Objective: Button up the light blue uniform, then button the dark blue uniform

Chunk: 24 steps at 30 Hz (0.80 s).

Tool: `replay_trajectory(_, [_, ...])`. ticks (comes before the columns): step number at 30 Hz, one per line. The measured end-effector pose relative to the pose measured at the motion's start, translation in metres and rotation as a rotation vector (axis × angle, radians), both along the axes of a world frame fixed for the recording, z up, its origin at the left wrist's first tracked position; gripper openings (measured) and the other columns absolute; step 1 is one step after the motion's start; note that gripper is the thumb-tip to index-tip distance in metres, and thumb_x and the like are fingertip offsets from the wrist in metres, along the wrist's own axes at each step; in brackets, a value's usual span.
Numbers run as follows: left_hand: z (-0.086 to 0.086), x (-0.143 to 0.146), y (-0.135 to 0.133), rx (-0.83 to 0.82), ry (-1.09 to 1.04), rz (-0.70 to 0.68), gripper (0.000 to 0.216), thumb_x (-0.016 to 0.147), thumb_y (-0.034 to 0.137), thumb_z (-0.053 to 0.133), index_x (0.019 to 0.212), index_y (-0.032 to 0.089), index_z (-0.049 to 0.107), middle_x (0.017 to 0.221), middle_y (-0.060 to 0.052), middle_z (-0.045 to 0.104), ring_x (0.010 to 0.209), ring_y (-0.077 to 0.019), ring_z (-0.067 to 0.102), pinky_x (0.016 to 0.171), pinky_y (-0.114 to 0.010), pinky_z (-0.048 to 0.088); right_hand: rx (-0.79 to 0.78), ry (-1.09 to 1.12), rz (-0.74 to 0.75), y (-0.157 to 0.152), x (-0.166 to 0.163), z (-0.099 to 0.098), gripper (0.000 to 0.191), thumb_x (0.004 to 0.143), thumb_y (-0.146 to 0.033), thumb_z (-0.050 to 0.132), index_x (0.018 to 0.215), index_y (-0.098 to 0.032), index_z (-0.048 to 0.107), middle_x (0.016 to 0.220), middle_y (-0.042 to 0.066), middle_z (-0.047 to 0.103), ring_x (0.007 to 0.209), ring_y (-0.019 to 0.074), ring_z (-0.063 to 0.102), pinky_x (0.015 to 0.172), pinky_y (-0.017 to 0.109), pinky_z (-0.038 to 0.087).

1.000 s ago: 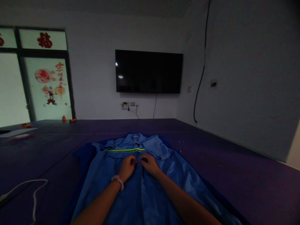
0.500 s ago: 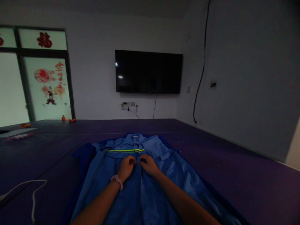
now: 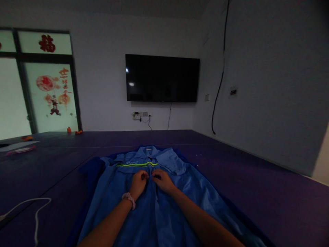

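Observation:
A blue work shirt (image 3: 154, 206) with a yellow-green reflective stripe across the chest lies flat, front up, on a dark purple surface (image 3: 257, 185). Its collar points away from me. My left hand (image 3: 138, 183) and my right hand (image 3: 162, 180) meet at the shirt's centre front just below the stripe. Both have their fingers curled and pinch the fabric at the placket. A pale hair tie sits round my left wrist.
A white cable (image 3: 31, 209) loops on the surface at the near left. Papers and small orange objects (image 3: 22, 145) lie at the far left edge. A black wall screen (image 3: 161, 79) hangs ahead, and a grey wall runs along the right.
Both hands stay at the shirt's centre front; the fingers shift only slightly and the view drifts a little.

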<state>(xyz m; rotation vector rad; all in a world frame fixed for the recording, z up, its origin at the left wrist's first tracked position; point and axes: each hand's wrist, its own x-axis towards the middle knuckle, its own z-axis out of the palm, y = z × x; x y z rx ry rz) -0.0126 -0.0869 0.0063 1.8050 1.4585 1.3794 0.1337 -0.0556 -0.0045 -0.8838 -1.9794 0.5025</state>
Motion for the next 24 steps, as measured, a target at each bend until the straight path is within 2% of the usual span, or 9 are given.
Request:
replay_trajectory(4, [0.0022,0.0015,-0.0017,0.018,0.064,0.009,0.014,0.071,0.006,0.049,0.066,0.017,0.058,0.067,0.0,0.063,0.065,-0.0118,0.058,0.064,-0.021,0.042,0.002,-0.024,-0.003,-0.0005,-0.0013,-0.0002,0.011,0.07,-0.012,0.052,0.069,-0.018,0.061,0.078,0.001,0.064,0.081,0.0153,0.059,0.076,0.024,0.043])
replay_trajectory(8, [0.0038,0.0025,-0.0039,0.011,0.095,-0.003,0.012,0.071,0.008,0.052,0.066,0.017,0.057,0.064,0.001,0.062,0.064,-0.0118,0.057,0.062,-0.021,0.042,-0.005,-0.06,-0.067,0.0022,-0.0016,-0.0015,0.023,0.079,-0.015,0.042,0.063,-0.018,0.059,0.068,0.002,0.062,0.071,0.0151,0.058,0.068,0.025,0.043])
replay_trajectory(14, [0.0053,0.0034,-0.0065,0.013,0.098,-0.018,0.012,0.069,0.007,0.051,0.066,0.017,0.058,0.066,-0.001,0.063,0.066,-0.013,0.059,0.064,-0.023,0.044,0.014,-0.106,-0.121,0.0028,-0.0009,-0.0034,0.02,0.068,-0.005,0.048,0.071,-0.018,0.062,0.073,0.001,0.063,0.073,0.015,0.058,0.068,0.023,0.042])
replay_trajectory(24, [0.0069,0.003,-0.0087,0.004,0.117,-0.072,0.017,0.071,0.005,0.048,0.066,0.017,0.058,0.066,-0.001,0.063,0.066,-0.0128,0.059,0.064,-0.021,0.044,0.047,-0.178,-0.144,-0.0003,0.0,-0.0012,0.022,0.066,-0.003,0.049,0.073,-0.018,0.064,0.075,0.002,0.065,0.075,0.0155,0.058,0.069,0.024,0.042])
